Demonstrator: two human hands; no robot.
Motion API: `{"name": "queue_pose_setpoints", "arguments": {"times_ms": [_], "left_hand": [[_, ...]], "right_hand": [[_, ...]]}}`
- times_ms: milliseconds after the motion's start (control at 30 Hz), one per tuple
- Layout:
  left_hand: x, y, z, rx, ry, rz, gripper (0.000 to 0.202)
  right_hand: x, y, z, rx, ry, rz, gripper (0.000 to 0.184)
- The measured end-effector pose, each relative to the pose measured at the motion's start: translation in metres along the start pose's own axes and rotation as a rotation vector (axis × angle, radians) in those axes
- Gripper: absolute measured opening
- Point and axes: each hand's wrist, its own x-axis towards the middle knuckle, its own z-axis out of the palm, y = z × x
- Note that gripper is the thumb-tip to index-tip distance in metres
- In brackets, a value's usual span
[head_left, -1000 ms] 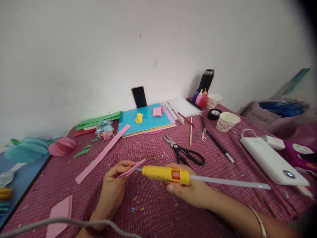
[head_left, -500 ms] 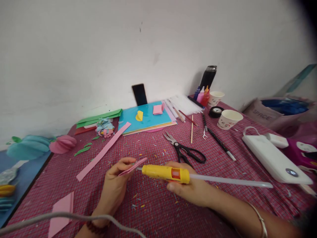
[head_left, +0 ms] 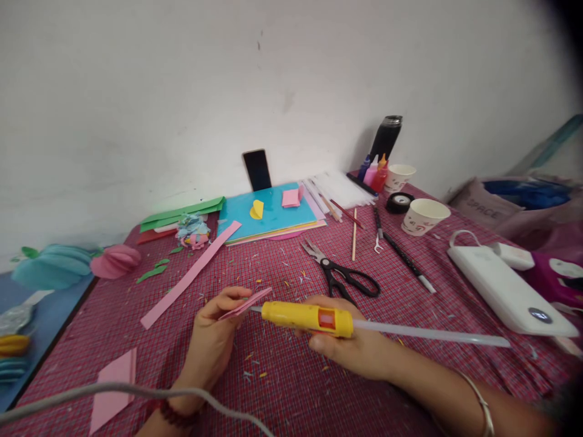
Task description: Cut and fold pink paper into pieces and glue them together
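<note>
My left hand (head_left: 212, 340) pinches a small folded pink paper piece (head_left: 246, 303) above the red checked tablecloth (head_left: 291, 388). My right hand (head_left: 350, 349) grips a yellow glue gun (head_left: 307, 318), held level, with its metal tip touching the pink piece's edge. A clear glue stick (head_left: 432, 334) juts out of the gun's back toward the right. A grey cord (head_left: 136, 394) runs across the bottom left.
Black scissors (head_left: 346, 276) lie just beyond my right hand. A long pink strip (head_left: 189, 276), coloured paper sheets (head_left: 268, 212), a phone (head_left: 256, 170), paper cups (head_left: 423, 217), pens, glue bottles, a flask (head_left: 385, 139) and a white power bank (head_left: 505, 291) surround the work spot. Paper flowers (head_left: 113, 261) sit left.
Both hands keep their hold with the gun tip against the pink piece. The view has shifted slightly; nothing else moved.
</note>
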Motion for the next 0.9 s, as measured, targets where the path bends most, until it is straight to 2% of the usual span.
{"name": "queue_pose_setpoints", "arguments": {"times_ms": [367,900], "left_hand": [[-0.0022,0.0006,-0.0012,0.032,-0.047,0.036,0.013],[-0.0014,-0.0002,0.0008,0.029,-0.082,0.045,0.010]], "right_hand": [[0.0014,-0.0020,0.0007,0.100,-0.005,-0.023,0.029],[-0.0004,-0.0046,0.0012,0.051,-0.016,-0.030,0.028]]}}
